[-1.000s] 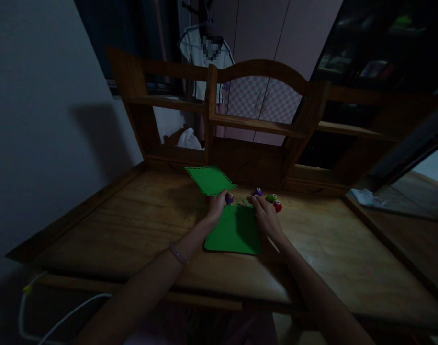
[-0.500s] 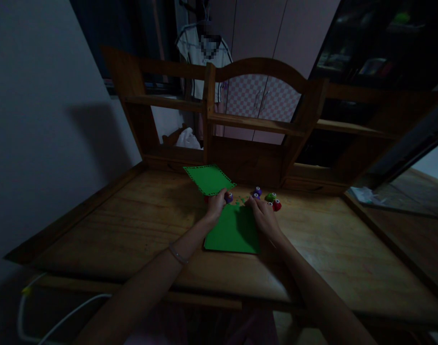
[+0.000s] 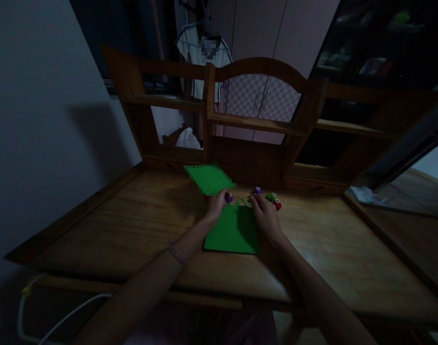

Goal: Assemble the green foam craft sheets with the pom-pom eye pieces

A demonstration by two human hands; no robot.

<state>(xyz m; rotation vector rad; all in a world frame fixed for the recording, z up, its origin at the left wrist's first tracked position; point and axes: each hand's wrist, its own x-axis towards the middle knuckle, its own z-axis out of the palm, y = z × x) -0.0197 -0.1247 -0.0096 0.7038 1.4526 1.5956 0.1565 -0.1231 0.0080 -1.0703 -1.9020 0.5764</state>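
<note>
My left hand (image 3: 216,211) pinches the near corner of a green paper sheet (image 3: 209,179), whose edges carry rows of small punched holes. The sheet is raised and tilted above the desk. Below it, between my hands, lies a stack of plain green paper (image 3: 233,235). My right hand (image 3: 266,218) has its fingers curled over a small purple craft punch, mostly hidden by them. Close by stand another purple punch (image 3: 257,190), a green punch (image 3: 272,196) and a red punch (image 3: 277,204). One more punch (image 3: 229,197) shows beside my left thumb. Green paper bits (image 3: 243,201) are scattered between my hands.
The wooden desk (image 3: 150,230) has a raised shelf unit (image 3: 254,122) along its back and a low rim on the right. A crumpled plastic packet (image 3: 364,195) lies past that rim. A white cable (image 3: 75,311) hangs at the lower left.
My right hand has shifted slightly away from the loose paper bits and closed over a purple craft punch. The left hand and its green sheet are almost unmoved.
</note>
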